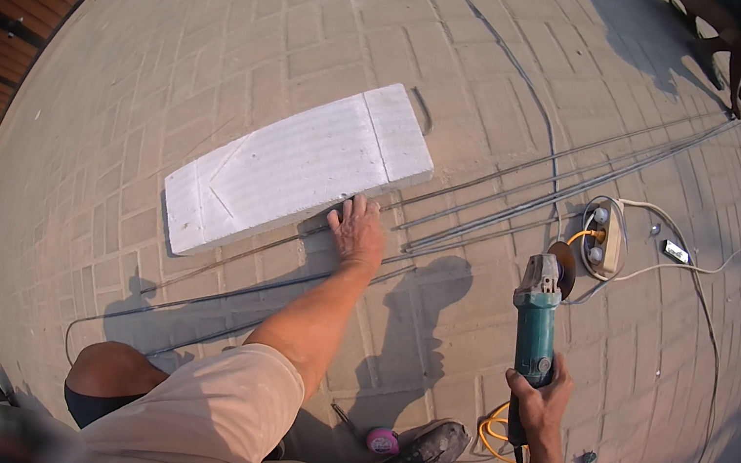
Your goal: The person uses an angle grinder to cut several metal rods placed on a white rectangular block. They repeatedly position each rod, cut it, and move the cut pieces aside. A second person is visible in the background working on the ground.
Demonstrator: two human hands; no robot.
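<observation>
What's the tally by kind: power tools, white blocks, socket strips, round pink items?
Green-bodied handheld angle grinder: 1
Long white slab-like block: 1
Beige elongated socket strip: 1
Small round pink item: 1
Total: 4

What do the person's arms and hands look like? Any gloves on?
No gloves: the bare left hand and bare right hand have no watch showing. A loose, short, pale beige cloth sleeve covers the upper left arm. The right sleeve isn't clear.

beige short-sleeved shirt (211, 407), dark shorts (100, 404), dark shoe (443, 446)
</observation>
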